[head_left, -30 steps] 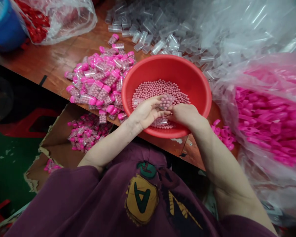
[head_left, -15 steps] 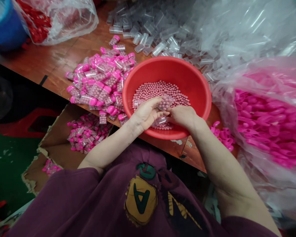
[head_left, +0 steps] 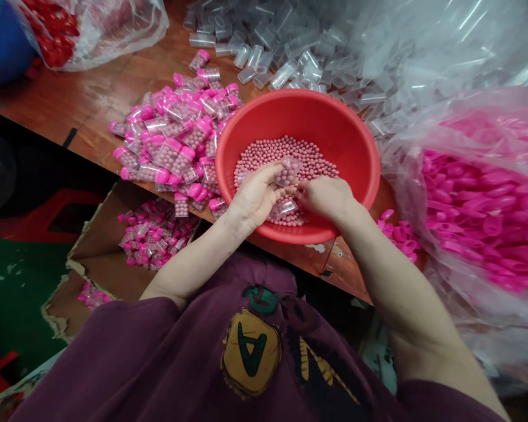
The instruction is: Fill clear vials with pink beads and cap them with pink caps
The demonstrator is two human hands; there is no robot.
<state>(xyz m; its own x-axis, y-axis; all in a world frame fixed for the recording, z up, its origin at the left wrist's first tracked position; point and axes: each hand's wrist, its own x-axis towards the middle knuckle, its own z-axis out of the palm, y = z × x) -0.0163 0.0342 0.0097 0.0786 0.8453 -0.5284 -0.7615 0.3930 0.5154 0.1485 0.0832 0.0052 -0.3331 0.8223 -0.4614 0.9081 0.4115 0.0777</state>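
A red plastic basin (head_left: 352, 140) holds many small pink beads (head_left: 286, 146). My left hand (head_left: 257, 193) is inside its near part, closed around a clear plastic tube (head_left: 290, 170) that has pink beads in it. Close beside it, my right hand (head_left: 328, 196) has its fingers bent and pressed together near the left fingertips; whatever is between them is hidden. Another clear tube (head_left: 287, 207) lies on the beads below the hands. Left of the basin is a heap of bead-filled tubes with pink caps (head_left: 171, 140).
Empty clear tubes (head_left: 286, 73) are piled behind the basin. A plastic bag of pink caps (head_left: 488, 217) stands at right, with loose pink caps (head_left: 398, 234) nearby. A cardboard box (head_left: 101, 246) below the table edge holds more filled tubes. A bag of red pieces (head_left: 55, 35) lies far left.
The view has shifted slightly, so the basin appears a little higher. My hands stay together over the beads, with the tube still in my left hand and only small finger movement.
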